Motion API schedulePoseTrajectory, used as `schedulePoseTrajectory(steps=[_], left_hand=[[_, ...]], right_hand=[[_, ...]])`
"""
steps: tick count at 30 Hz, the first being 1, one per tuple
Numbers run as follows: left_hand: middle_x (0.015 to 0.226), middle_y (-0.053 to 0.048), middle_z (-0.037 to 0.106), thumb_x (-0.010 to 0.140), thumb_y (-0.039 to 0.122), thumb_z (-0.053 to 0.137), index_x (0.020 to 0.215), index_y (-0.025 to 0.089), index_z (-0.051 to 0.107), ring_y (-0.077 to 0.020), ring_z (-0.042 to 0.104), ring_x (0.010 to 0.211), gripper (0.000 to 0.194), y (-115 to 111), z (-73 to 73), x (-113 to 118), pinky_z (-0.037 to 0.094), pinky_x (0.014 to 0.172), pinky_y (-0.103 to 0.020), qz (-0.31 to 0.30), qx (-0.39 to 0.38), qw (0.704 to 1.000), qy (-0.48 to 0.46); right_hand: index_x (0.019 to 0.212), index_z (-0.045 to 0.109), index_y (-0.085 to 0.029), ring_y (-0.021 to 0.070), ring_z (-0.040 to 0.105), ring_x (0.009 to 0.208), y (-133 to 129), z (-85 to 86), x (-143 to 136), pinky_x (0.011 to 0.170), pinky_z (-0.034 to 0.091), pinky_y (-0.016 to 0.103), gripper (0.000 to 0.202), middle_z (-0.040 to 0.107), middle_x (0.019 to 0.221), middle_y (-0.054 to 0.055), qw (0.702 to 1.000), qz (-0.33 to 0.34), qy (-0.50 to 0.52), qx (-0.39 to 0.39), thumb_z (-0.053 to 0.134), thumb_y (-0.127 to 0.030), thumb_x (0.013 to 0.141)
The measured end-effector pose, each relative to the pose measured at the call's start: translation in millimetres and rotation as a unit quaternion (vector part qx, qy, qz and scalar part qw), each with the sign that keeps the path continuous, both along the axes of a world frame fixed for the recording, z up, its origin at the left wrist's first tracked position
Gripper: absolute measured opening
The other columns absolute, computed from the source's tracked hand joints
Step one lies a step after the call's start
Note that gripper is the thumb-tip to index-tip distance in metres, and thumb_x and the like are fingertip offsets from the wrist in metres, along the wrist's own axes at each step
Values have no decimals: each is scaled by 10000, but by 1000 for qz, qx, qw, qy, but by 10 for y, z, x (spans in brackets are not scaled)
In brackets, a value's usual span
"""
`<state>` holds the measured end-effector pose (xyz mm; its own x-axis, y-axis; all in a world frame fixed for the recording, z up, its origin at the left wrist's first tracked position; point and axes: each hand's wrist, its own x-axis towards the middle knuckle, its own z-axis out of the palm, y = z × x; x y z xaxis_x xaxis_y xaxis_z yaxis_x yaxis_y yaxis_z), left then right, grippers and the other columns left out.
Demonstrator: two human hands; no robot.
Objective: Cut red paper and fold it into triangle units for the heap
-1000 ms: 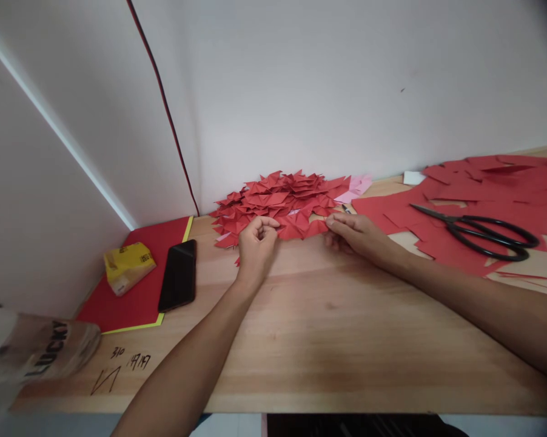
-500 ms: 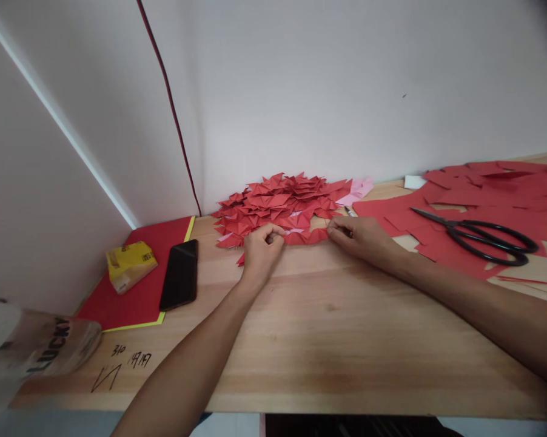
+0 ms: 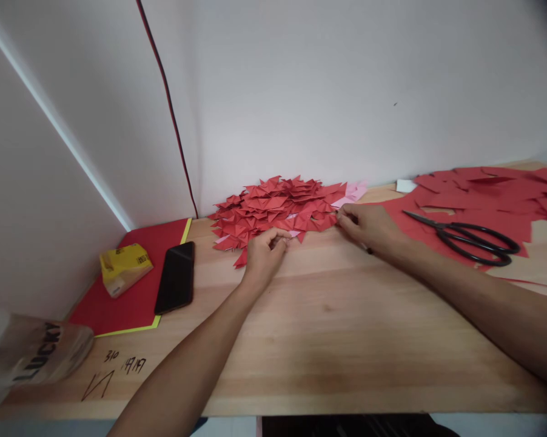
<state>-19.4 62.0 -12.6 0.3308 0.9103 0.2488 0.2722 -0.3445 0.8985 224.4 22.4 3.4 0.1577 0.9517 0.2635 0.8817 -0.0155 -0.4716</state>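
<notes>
Many small folded red papers (image 3: 273, 203) form a spiky pile against the wall, with pink folded paper (image 3: 355, 192) at its right end. My right hand (image 3: 369, 224) is closed at the pile's right front, its fingertips pinching the edge of a red folded paper piece (image 3: 321, 222). My left hand (image 3: 267, 252) rests at the pile's front edge, fingers loosely curled and slightly apart, with nothing visible in them. A small pink corner shows beside its fingertips. Partly hidden beneath my right hand is a dark, pen-like tip (image 3: 369, 250).
Black-handled scissors (image 3: 469, 240) lie on loose red paper pieces (image 3: 483, 194) at the right. To the left are a black phone (image 3: 176, 276), a red sheet (image 3: 119, 309) with yellow edging, a yellow packet (image 3: 125, 267) and a clear bottle (image 3: 50, 355). Handwriting marks the wooden table (image 3: 301, 346).
The red folded piece stretched between both hands has moved up and back against the pile with my right hand. My left hand has let go of it. The view has shifted slightly.
</notes>
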Motion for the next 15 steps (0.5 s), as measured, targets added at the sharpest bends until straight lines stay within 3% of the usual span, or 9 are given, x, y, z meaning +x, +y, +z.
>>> schedulePoseTrajectory(steps=[8,15], left_hand=[[699,2,675,775,122,537,866,164,716,-118,594,636,204,-46,37,7,432,632,-221,-1,20,999,33],[679,5,657,771,141,535,875,167,721,-120,574,623,215,-46,9,-2,414,615,-223,-1,22,999,40]], right_hand=[[630,492,-228,197,542,564,61,-67,128,494,290,282,225,595,591,38,999,-45,-27,1,479,-336,826],[601,476,-237,190,533,531,56,-75,133,487,311,286,268,577,542,23,999,-23,-15,47,484,-344,846]])
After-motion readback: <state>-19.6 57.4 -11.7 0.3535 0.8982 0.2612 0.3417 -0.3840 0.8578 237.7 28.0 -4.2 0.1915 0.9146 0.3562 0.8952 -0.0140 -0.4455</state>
